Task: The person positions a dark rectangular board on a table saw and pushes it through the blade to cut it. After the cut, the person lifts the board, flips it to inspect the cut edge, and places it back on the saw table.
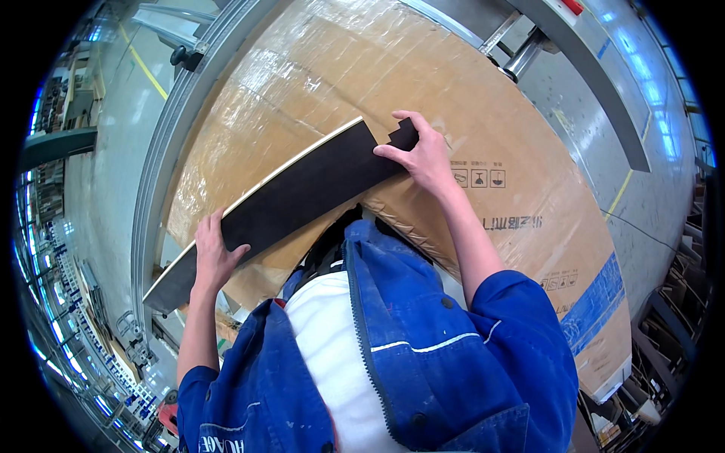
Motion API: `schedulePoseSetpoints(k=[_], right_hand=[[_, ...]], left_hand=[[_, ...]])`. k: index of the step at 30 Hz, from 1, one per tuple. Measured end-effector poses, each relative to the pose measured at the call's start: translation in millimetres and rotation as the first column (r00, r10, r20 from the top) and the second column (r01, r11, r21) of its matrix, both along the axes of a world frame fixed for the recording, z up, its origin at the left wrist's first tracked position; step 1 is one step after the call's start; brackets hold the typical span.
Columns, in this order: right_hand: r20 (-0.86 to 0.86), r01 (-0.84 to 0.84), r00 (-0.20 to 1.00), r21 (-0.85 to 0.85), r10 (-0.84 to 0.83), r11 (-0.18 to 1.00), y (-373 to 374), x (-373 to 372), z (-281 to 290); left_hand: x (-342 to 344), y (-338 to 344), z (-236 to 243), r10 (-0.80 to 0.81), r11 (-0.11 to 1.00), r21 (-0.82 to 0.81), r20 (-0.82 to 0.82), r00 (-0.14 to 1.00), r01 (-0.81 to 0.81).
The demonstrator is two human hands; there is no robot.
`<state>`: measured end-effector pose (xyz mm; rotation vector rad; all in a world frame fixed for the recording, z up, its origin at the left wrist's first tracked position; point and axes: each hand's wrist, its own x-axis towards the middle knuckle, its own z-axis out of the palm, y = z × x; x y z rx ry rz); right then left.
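A long dark board [302, 181] with a pale far edge slants across in front of me, its left end nearer my body. Its right end has a stepped notch cut into it. Near the left end my left hand [214, 255] grips the board, thumb on the dark face and fingers over the pale edge. My right hand [427, 155] is closed round the narrow notched end, thumb on the near side. Beneath the board lies a large cardboard-covered stack [513, 151] wrapped in clear film; whether the board touches it, I cannot tell.
A metal rail [170, 143] with a black knob [181, 57] runs along the left of the stack. A grey curved-looking beam [596, 83] crosses the upper right. Blue tape [595, 303] marks the stack's right side. A thin cable [646, 230] lies on the floor.
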<state>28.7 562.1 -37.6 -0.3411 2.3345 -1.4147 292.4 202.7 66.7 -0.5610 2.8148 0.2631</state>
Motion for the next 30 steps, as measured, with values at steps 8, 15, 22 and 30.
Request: schedulePoseSetpoints(k=[8,15,22,30], right_hand=[[-0.174,0.228,0.952,-0.149,-0.252,0.962,-11,4,-12],[-0.707,-0.06,0.692,0.143,0.145,0.988,-38,43,11],[-0.551,-0.191,0.745,0.364,0.376,0.912,-80,78,0],[-0.584,-0.578,0.494,0.331,0.643,0.745,-107,92,-13]], left_hand=[[-8,-7,1,-0.012,0.999,0.037,0.031,0.999,0.011],[-26,-11,8,0.015,0.991,0.128,0.115,0.993,-0.029],[-28,-25,1,-0.021,0.986,0.169,0.145,0.989,-0.004],[-36,-37,-9,-0.061,0.981,0.193,0.194,0.979,0.023]])
